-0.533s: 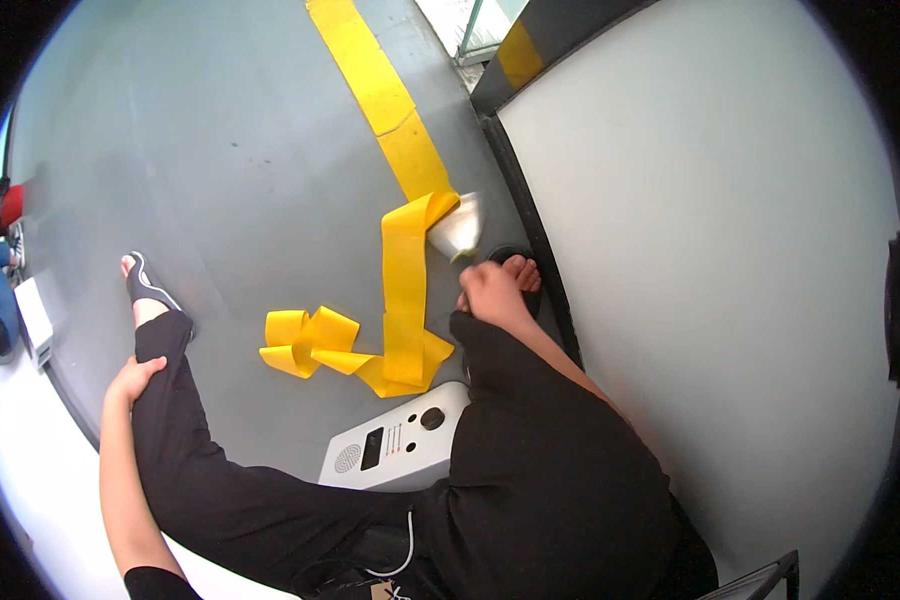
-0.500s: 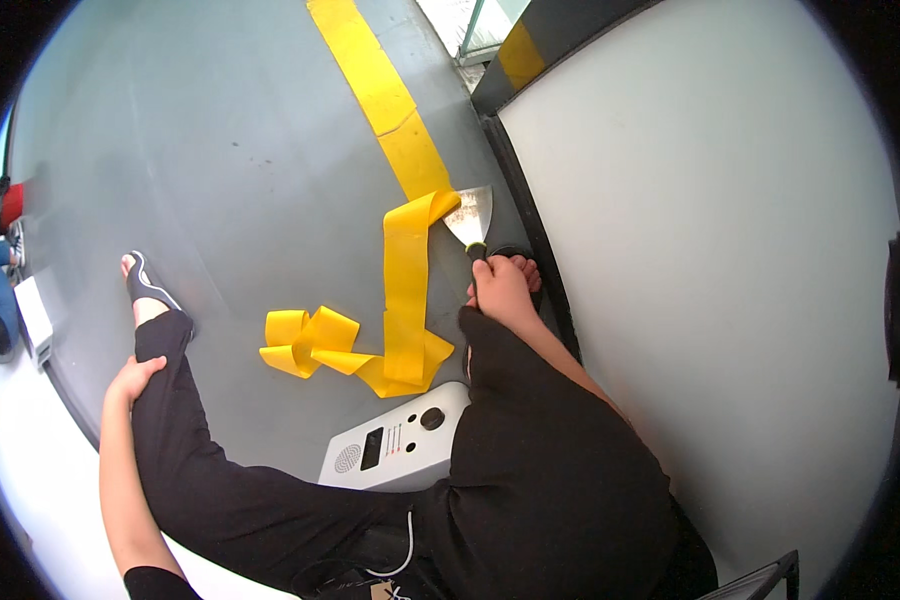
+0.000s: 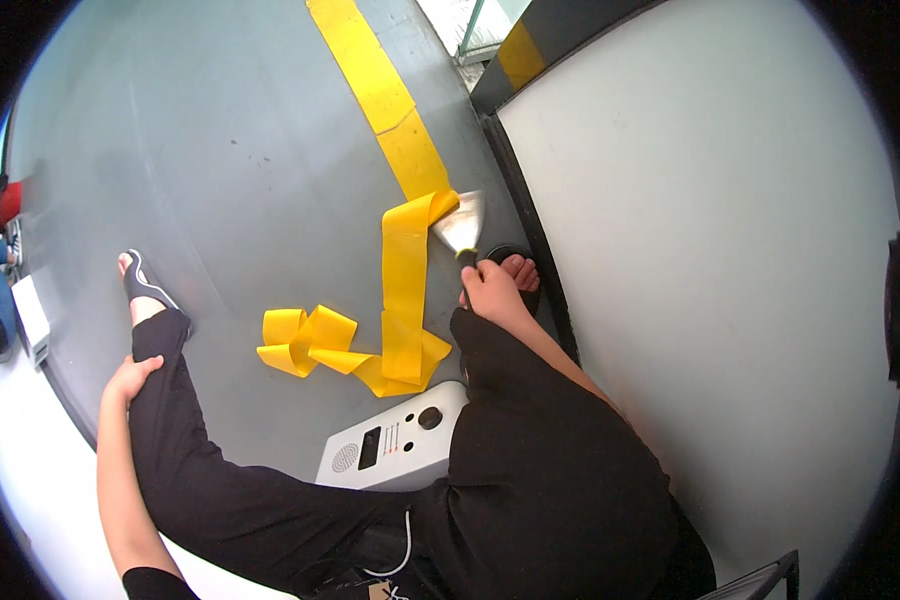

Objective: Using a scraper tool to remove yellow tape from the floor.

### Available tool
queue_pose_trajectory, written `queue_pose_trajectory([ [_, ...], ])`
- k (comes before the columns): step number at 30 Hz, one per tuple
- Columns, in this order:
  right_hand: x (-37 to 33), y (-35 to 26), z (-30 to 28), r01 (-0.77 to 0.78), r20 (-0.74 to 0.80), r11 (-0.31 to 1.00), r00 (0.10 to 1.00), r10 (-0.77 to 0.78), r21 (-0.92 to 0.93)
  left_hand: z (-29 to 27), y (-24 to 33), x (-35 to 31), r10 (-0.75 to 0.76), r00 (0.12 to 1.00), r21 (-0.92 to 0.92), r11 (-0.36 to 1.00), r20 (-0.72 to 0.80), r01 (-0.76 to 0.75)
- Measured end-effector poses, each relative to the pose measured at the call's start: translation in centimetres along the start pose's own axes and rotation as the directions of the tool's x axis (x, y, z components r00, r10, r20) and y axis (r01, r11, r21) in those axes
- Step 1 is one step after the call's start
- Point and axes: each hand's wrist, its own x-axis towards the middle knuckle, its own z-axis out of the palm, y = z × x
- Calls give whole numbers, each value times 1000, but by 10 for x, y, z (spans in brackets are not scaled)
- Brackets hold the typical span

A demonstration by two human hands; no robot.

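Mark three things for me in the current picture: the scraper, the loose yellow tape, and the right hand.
Scraper (image 3: 461,221): head view, on its metal blade.
Loose tape (image 3: 404,285): head view, on its long straight stretch.
Right hand (image 3: 495,294): head view, on the back of the hand.

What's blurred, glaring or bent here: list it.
Head view: the scraper blade looks motion-smeared, the loose yellow tape crisper; head view: lower left burns out to white; head view: the dark skirting curves, fisheye-bent, and corners go black.
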Motion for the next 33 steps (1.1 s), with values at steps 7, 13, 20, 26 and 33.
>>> queue_pose_trajectory([
  [7, 5, 12, 12, 102, 51, 995, 993, -103, 12, -7, -17, 15, 16, 1000, 11, 1000, -18, -16],
  [13, 6, 9, 5, -6, 35, 995, 999, 2, 98, 0, 0, 1, 6, 1000, 2, 1000, 3, -6],
  [20, 11, 19, 14, -25, 2, 995, 1000, 25, 91, -1, 0, -1, 17, 1000, -9, 1000, 18, -17],
  [26, 15, 34, 16, 75, -13, 994, 997, -77, -80, 0, 1, 0, -22, 999, 25, 999, -49, 23],
  [33, 6, -10, 4, -71, 111, 978, 993, 50, 198, 1, -1, -1, -16, 999, 11, 1000, -36, 16],
])
